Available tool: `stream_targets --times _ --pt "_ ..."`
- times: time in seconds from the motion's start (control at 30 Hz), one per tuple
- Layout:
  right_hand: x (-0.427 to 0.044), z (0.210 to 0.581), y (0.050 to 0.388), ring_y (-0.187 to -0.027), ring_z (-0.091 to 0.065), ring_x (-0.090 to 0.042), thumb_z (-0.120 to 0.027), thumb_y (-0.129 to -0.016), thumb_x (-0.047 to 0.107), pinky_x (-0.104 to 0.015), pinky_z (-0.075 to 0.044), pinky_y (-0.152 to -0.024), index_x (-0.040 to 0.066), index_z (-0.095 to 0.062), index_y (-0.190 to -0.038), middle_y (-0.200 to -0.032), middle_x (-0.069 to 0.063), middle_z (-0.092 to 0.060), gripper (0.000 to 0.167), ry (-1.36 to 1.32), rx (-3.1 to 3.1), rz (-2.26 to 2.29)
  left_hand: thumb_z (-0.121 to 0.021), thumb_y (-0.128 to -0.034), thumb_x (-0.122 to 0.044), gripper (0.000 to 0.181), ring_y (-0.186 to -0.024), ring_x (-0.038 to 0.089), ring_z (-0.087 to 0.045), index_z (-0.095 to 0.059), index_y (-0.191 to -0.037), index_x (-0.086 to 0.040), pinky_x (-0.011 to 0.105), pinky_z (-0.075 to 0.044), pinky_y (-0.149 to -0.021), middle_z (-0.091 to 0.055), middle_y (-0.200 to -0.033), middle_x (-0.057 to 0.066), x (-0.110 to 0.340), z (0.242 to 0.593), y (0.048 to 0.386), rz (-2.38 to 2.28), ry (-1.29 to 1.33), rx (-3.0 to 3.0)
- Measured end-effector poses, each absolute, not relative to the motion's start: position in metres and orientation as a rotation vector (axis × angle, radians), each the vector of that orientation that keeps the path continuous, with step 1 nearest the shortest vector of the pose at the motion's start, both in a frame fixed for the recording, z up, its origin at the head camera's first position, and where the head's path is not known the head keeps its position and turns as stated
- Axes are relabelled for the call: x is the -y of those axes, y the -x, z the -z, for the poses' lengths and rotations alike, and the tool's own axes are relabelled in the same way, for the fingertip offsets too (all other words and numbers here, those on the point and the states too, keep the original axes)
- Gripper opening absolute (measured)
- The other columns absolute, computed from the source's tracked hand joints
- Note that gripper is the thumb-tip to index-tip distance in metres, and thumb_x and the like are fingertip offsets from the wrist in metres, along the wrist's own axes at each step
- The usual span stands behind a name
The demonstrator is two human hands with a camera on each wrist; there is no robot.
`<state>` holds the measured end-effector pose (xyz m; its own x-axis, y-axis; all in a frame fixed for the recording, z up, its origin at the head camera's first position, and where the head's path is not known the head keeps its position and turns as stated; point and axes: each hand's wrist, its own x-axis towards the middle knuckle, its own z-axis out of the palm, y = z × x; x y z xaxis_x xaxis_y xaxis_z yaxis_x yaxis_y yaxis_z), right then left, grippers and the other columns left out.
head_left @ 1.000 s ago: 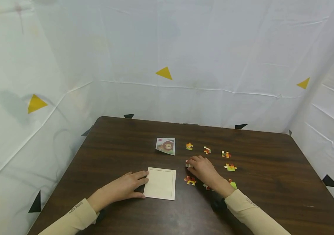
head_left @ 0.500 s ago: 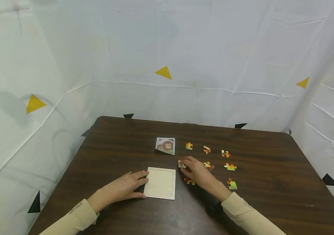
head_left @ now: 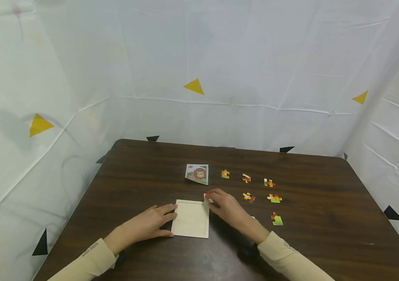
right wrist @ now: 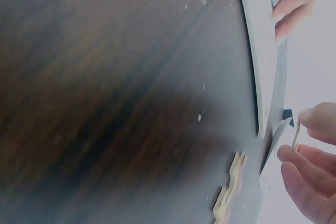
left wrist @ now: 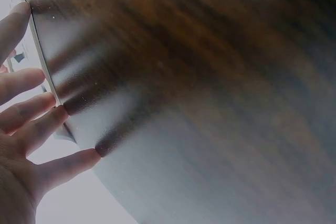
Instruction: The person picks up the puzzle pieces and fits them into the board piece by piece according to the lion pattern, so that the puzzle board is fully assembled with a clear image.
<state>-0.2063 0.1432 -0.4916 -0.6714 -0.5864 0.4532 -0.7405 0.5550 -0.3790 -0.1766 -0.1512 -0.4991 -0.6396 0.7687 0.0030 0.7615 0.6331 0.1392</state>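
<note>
A pale square puzzle tray with a thin border lies on the dark table. My left hand rests at its left side, fingers spread, with fingertips along the edge; the left wrist view shows the fingertips touching the tray's rim. Between thumb and fingers my right hand pinches a small jigsaw piece at the tray's upper right corner. Seen edge-on in the right wrist view, this jigsaw piece is held above the table. Its printed face is mostly hidden by the fingers.
Several loose jigsaw pieces lie to the right, among them a green one and a yellow-red one. Behind the tray lies a lion picture card with a curled lower edge. White sheeting surrounds the table.
My right hand has carried the jigsaw piece leftward from among the loose pieces to the tray's upper right corner. The left hand has stayed at the tray's left edge.
</note>
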Motion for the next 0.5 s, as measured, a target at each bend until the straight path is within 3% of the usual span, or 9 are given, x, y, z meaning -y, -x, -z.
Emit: stream_targets --times 0.5 --pt "-0.104 0.491 0.200 -0.098 -0.066 -0.021 -0.073 -0.083 -0.001 -0.033 -0.056 -0.078 0.003 -0.068 -0.108 -0.113 -0.011 -0.064 0.026 -1.076 2.634 -0.848 -0.062 -0.0886 -0.050 0.059 -0.125 0.023 -0.052 -0.060 -0.131 -0.010 0.055 -0.048 -0.091 -0.046 -0.145 0.012 0.154 0.503 0.177 -0.194 -1.337 -2.802"
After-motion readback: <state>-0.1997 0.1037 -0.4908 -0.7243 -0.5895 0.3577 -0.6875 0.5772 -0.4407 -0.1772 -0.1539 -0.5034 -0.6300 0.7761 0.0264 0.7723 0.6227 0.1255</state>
